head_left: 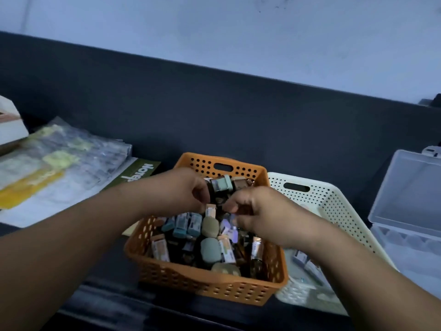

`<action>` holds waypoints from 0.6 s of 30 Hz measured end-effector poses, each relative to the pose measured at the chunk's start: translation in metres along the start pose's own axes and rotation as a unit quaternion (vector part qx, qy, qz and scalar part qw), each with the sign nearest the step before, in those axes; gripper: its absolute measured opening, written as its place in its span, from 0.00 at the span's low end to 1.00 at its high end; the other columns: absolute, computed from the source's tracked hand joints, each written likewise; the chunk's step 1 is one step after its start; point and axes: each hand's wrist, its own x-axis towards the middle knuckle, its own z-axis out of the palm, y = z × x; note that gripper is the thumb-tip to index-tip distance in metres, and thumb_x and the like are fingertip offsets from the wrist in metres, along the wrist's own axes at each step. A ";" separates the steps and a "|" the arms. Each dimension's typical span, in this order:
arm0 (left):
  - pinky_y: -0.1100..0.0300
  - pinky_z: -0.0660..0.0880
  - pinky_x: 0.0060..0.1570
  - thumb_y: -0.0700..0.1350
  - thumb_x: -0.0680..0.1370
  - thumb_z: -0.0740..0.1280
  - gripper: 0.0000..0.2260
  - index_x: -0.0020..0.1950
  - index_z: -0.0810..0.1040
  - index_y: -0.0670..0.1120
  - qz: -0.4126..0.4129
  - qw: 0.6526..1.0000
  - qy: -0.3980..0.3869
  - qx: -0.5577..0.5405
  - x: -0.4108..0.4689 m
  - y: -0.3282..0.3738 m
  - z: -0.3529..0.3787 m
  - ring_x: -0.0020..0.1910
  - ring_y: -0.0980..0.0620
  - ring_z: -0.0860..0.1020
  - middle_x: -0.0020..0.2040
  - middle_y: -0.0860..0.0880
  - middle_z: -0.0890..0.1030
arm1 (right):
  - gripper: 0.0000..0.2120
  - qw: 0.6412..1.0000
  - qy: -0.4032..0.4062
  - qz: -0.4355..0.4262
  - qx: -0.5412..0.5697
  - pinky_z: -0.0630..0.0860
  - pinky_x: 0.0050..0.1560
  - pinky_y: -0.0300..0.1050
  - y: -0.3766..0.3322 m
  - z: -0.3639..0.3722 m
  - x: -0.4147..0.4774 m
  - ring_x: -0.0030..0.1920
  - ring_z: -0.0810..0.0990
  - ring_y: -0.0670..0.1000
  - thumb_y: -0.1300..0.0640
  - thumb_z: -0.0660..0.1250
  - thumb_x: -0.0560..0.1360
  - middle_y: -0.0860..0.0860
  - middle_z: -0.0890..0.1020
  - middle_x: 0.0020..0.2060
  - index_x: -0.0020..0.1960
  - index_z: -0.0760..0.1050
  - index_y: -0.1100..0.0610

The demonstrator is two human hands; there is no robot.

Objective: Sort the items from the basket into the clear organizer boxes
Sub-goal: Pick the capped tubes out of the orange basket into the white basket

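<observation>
An orange perforated basket [205, 285] stands in front of me, packed with several small boxes, dark bottles and rounded grey-green pieces. Both my hands are over its middle with curled fingers. My left hand [183, 189] grips a dark bottle with a pale green cap [220, 185]. My right hand [253, 211] has its fingers curled down among the items; what it pinches is hidden. A clear organizer box [405, 211] stands open at the right edge, its lid tilted up.
A white perforated basket [319, 197] sits right of the orange one, holding a few small boxes. Left lie plastic-wrapped packets [55, 168] and a green booklet [137, 176]. A dark backboard runs behind.
</observation>
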 end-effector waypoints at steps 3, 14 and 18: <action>0.56 0.78 0.52 0.46 0.75 0.71 0.11 0.55 0.80 0.57 -0.008 0.996 -0.058 0.063 -0.004 -0.006 0.002 0.52 0.58 0.78 0.54 0.59 0.80 | 0.13 0.998 -0.045 0.010 -0.048 0.76 0.56 0.41 -0.005 0.007 0.005 0.53 0.78 0.44 0.58 0.67 0.76 0.43 0.80 0.54 0.60 0.78 0.48; 0.55 0.72 0.59 0.48 0.76 0.70 0.22 0.69 0.71 0.56 -0.018 0.982 -0.152 0.107 0.000 -0.008 0.007 0.62 0.52 0.72 0.67 0.53 0.73 | 0.14 0.989 -0.060 0.071 -0.118 0.75 0.53 0.42 -0.011 0.024 0.012 0.52 0.78 0.48 0.57 0.67 0.76 0.46 0.80 0.54 0.62 0.76 0.47; 0.56 0.74 0.53 0.46 0.72 0.74 0.26 0.68 0.71 0.53 -0.010 0.988 -0.131 0.075 0.004 -0.012 0.010 0.57 0.51 0.74 0.63 0.52 0.74 | 0.12 0.989 -0.032 0.077 -0.120 0.76 0.54 0.46 -0.013 0.029 0.011 0.52 0.78 0.50 0.58 0.67 0.75 0.48 0.81 0.52 0.57 0.78 0.49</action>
